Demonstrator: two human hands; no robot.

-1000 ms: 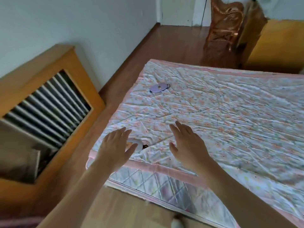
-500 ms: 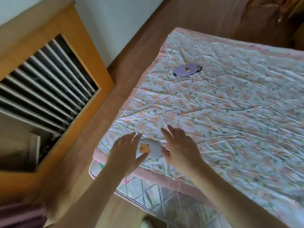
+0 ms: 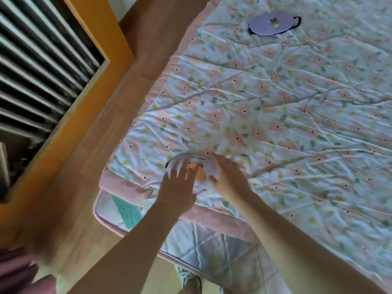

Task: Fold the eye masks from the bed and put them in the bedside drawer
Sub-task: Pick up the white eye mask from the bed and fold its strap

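A white eye mask with an orange capybara print lies near the bed's near left corner. My left hand rests flat on its left half, fingers spread. My right hand touches its right end, fingers curved around the edge. A purple eye mask with a dark strap lies flat farther up the floral quilt, well away from both hands. No bedside drawer is in view.
A wooden cover with dark slats stands along the wall at left. A strip of wooden floor runs between it and the bed. The mattress corner juts out below the quilt's pink border.
The view has tilted down and closer to the bed. Both hands moved forward from hovering above the quilt onto the white mask, one at each end.
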